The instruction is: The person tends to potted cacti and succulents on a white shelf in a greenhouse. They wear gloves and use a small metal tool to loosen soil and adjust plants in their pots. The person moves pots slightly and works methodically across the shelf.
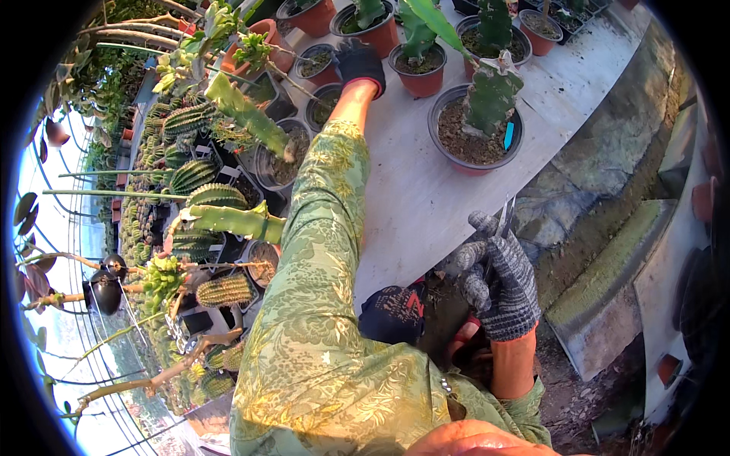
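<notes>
My left hand (360,64), in a black glove with a red cuff, reaches across the pale tabletop (402,222). Its fingers are at a terracotta-coloured pot (383,39) holding a green cactus stem; whether they grip it, I cannot tell. Two smaller soil-filled pots stand just left of this hand. My right hand (502,279), in a grey knitted glove, is off the table's near edge, holding a slim metal tool (504,215) with two pointed tips. Nearest to it on the table is a wide pot (450,134) with a thick flat cactus cutting (491,97) and a blue plant label (508,135).
More potted cactus stems (419,43) line the table's far side. At left, ribbed cacti (194,176) crowd trays, with green stakes and woody branches (159,379) jutting across. A dark item with a red mark (390,316) lies below the table edge. Mossy slabs (613,268) cover the ground at right.
</notes>
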A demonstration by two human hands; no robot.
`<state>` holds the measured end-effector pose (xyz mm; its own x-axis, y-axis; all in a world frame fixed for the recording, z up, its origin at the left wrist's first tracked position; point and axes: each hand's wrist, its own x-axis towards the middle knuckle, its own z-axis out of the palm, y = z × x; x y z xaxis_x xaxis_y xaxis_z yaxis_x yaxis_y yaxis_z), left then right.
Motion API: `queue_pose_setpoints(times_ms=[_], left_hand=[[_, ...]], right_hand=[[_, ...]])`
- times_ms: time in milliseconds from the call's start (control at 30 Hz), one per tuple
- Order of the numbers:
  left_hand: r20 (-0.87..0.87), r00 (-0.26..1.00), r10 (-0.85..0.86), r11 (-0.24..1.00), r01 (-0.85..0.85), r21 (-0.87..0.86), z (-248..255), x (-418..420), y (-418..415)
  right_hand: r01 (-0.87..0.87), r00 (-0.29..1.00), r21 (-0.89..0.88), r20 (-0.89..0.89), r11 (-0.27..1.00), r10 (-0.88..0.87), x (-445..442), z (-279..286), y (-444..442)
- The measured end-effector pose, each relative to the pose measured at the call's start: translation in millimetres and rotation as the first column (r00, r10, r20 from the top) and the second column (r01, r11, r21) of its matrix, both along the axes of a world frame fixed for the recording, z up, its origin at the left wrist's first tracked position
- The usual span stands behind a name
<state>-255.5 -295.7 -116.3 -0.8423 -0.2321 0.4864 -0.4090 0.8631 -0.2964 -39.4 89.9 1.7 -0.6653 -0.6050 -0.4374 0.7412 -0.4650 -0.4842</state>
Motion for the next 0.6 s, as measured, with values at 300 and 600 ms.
queue_pose_setpoints(times_ms=[300,600], left_hand=[[-0.370,0.805,0.463,-0.391,0.560,0.730,18.1,138.8,172.4],[-0.066,0.550,0.832,-0.494,0.791,0.360,-25.5,144.5,56.1]], right_hand=[[0.106,0.993,-0.026,-0.054,0.994,-0.107,4.5,10.7,-0.1],[0.051,0.996,-0.148,-0.058,0.988,-0.060,22.6,17.6,5.3]])
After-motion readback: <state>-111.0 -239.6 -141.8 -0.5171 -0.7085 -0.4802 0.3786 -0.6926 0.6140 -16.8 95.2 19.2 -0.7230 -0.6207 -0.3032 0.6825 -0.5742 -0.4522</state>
